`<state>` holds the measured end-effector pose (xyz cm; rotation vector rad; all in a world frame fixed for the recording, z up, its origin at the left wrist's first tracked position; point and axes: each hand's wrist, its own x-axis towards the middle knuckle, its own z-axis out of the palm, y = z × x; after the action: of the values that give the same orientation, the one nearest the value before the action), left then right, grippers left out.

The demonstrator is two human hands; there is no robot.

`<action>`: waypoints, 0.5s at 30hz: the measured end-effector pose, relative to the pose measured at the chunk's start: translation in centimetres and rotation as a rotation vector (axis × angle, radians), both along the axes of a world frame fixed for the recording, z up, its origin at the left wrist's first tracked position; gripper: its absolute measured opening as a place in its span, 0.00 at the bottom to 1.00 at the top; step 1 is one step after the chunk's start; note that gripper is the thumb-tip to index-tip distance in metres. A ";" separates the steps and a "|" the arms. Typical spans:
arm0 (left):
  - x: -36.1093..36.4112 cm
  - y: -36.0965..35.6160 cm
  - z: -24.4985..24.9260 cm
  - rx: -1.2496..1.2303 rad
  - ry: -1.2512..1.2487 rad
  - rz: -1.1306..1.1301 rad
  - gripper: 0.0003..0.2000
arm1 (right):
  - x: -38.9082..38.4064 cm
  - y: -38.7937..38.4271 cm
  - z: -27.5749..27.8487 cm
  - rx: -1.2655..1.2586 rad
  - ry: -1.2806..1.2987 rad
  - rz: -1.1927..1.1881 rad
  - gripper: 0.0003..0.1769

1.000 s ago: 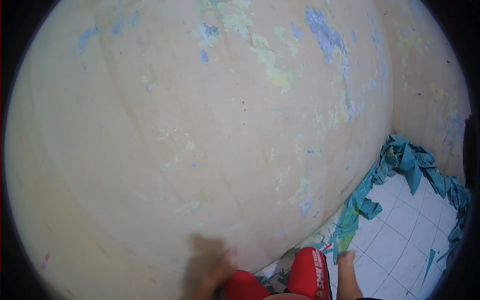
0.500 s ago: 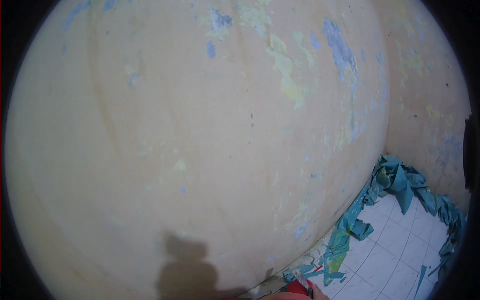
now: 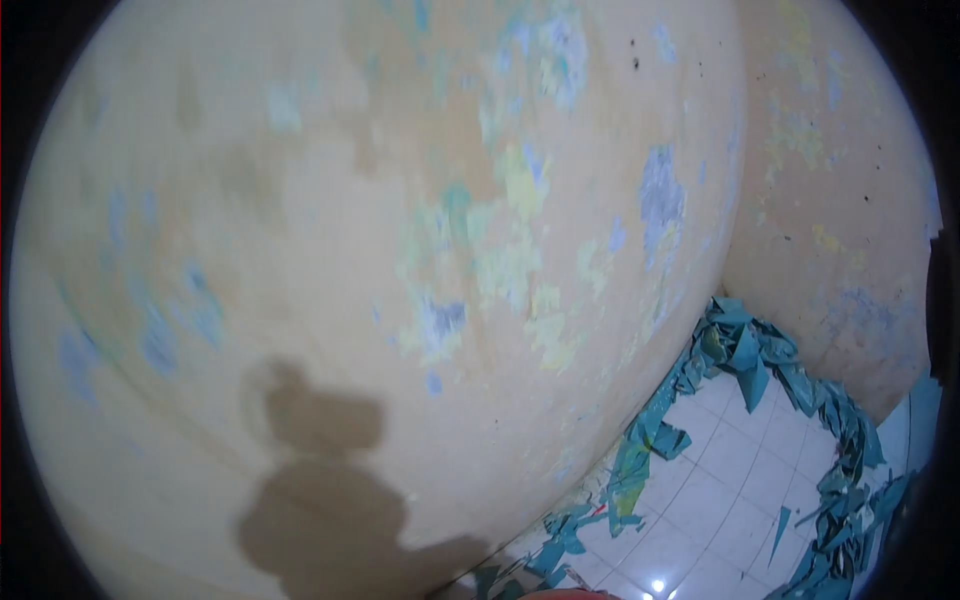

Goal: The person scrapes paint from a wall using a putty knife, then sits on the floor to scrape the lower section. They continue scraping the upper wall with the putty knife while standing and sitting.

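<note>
Neither of my hands shows at this moment. At the bottom edge a sliver of something pinkish-red [image 3: 565,595] curves into view, too little of it to name. Before me rises a beige wall [image 3: 300,420], its paint worn to patches of blue, pale green and yellow. A dark shadow [image 3: 320,510] of a head and shoulders falls on its lower left part. Strips of peeled teal paint [image 3: 630,460] lie along the foot of the wall.
A second wall [image 3: 820,250] meets the first at a corner on the right. Crumpled teal peelings [image 3: 740,345] heap up there and run along both walls. White floor tiles [image 3: 735,455] lie between them, with a bright light reflection near the bottom.
The view has tilted up and swung right, so the peelings sit further left and more wall shows above. A hand seen at the bottom edge by a red object has gone out of view.
</note>
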<state>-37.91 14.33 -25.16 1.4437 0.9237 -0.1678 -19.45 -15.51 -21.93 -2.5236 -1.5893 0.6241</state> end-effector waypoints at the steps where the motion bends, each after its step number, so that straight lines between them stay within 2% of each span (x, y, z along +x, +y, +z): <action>1: -1.2 -0.8 2.4 -0.065 0.008 0.001 0.29 | 0.3 0.0 3.0 -0.016 0.058 0.017 0.22; 3: -5.3 -2.5 6.1 -0.201 0.037 0.005 0.28 | 0.3 0.5 9.1 -0.049 0.186 0.045 0.20; 5: -8.6 -6.2 10.5 -0.361 0.060 0.017 0.28 | -1.1 1.1 11.5 -0.068 0.288 0.012 0.20; 6: -10.1 -9.9 12.2 -0.458 0.068 0.034 0.27 | -1.4 1.6 12.2 0.033 0.309 -0.026 0.20; 7: -11.2 -13.7 14.2 -0.555 0.074 0.056 0.27 | -1.2 3.4 15.3 0.038 0.463 -0.138 0.19; 8: -12.1 -17.7 15.5 -0.649 0.078 0.083 0.26 | -0.9 4.9 18.8 0.223 0.473 -0.174 0.19; 9: -11.1 -14.9 18.4 -0.682 0.096 0.093 0.26 | -0.6 6.3 18.8 0.375 0.377 -0.102 0.20; 10: -6.5 -12.1 32.9 -0.333 0.016 -0.320 0.30 | 0.0 9.1 27.7 0.277 0.818 -0.492 0.20; 11: -3.9 -10.3 37.9 0.210 -0.138 -0.553 0.26 | 0.3 10.3 25.7 0.402 0.934 -0.504 0.18; 12: -2.8 -9.4 37.8 0.004 0.058 -0.211 0.24 | 1.2 12.3 34.3 0.419 1.347 -0.596 0.14; 13: -2.5 -8.2 34.7 0.071 -0.176 -0.088 0.22 | 1.5 13.9 37.8 0.524 1.433 -0.573 0.13; 14: -0.3 -6.6 38.0 0.017 -0.339 0.000 0.21 | 2.1 15.3 40.4 0.639 1.518 -0.550 0.13; 15: 1.9 -4.3 40.3 -0.048 -0.154 -0.049 0.21 | 2.9 16.4 43.3 0.669 1.531 -0.542 0.16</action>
<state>-35.99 10.04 15.15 1.4146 0.7547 -0.1124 -16.59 0.88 21.36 -1.1290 -0.3708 1.1755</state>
